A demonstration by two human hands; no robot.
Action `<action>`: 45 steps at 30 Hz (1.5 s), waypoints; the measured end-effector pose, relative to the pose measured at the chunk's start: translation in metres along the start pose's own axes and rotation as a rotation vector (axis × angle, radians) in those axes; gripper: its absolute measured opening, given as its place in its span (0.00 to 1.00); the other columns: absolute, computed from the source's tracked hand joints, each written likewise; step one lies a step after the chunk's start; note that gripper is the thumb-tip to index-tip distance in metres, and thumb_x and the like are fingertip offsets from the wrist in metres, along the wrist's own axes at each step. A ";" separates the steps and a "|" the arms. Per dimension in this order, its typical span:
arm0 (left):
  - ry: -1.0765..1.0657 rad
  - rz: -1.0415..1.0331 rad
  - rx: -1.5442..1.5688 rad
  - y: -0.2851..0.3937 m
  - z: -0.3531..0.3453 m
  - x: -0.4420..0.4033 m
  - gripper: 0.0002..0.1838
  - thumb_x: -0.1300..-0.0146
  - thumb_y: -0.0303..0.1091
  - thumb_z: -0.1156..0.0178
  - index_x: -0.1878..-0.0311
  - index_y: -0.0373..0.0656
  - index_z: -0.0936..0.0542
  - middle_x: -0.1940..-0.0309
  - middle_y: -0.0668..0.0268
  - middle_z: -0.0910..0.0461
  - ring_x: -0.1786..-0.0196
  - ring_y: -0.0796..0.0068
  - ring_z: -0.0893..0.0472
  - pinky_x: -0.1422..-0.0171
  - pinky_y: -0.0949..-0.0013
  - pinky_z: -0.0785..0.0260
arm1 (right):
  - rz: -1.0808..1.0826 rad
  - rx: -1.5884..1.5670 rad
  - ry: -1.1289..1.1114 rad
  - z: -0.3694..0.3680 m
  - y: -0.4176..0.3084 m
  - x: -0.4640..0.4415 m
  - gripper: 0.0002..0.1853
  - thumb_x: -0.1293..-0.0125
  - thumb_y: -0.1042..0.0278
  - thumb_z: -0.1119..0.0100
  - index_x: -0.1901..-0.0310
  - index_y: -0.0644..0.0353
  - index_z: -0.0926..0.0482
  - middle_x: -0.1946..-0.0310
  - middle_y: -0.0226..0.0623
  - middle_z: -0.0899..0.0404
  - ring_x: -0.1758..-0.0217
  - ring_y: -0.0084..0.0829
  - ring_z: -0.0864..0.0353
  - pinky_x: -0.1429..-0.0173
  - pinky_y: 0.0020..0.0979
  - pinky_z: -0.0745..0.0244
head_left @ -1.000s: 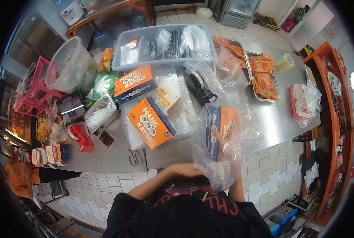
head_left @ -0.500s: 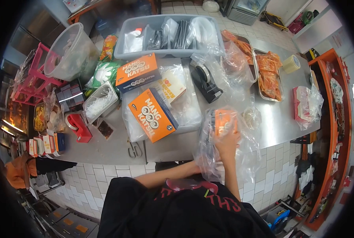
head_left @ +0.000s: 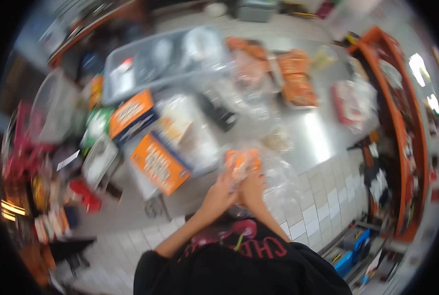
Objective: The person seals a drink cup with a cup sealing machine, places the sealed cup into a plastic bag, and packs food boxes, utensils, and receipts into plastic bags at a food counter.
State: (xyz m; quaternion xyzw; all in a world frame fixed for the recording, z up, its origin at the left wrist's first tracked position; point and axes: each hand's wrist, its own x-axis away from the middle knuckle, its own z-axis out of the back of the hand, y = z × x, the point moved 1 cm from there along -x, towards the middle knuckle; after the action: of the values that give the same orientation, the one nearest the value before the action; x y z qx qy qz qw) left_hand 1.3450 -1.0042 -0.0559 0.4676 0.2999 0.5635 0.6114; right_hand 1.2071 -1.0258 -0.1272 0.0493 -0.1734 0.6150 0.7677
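On the steel surface (head_left: 305,147), a blurred red plastic tape dispenser (head_left: 85,194) lies left of an orange-and-navy cardboard box with white lettering (head_left: 159,164). Next, at the near edge, the left hand (head_left: 222,191) and right hand (head_left: 253,188) share a grip, grasping an orange box in clear plastic (head_left: 234,158) between them. Loose clear plastic film (head_left: 281,179) spreads just right of it.

The black shirt (head_left: 234,270) bears red lettering (head_left: 262,249).
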 end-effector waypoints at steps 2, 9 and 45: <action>-0.050 -0.128 -0.016 -0.005 -0.007 -0.018 0.21 0.39 0.32 0.49 0.43 0.36 0.35 0.50 0.48 0.29 0.49 0.52 0.27 0.47 0.61 0.34 | 0.071 -0.118 0.158 -0.002 -0.002 0.009 0.39 0.46 0.54 0.43 0.36 0.64 0.45 0.41 0.49 0.42 0.43 0.47 0.38 0.45 0.50 0.39; 0.215 -0.240 -0.282 0.054 0.057 -0.019 0.10 0.35 0.27 0.55 0.55 0.34 0.28 0.61 0.51 0.26 0.57 0.53 0.26 0.52 0.61 0.36 | 0.041 -0.223 0.172 0.032 -0.028 -0.032 0.54 0.60 0.43 0.33 0.34 0.60 0.49 0.46 0.48 0.34 0.49 0.48 0.31 0.56 0.50 0.31; -0.008 -0.041 0.215 0.068 0.084 0.101 0.09 0.38 0.36 0.46 0.61 0.41 0.27 0.70 0.60 0.22 0.68 0.66 0.21 0.62 0.68 0.31 | 0.819 0.244 0.066 0.026 -0.246 0.029 0.61 0.60 0.32 0.38 0.35 0.74 0.51 0.43 0.61 0.40 0.48 0.56 0.32 0.48 0.59 0.37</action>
State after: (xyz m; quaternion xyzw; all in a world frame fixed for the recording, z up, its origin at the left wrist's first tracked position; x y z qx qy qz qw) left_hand 1.4113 -0.9308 0.0545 0.5267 0.3658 0.5135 0.5702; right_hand 1.4437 -1.0651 -0.0598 0.0470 -0.0799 0.8863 0.4538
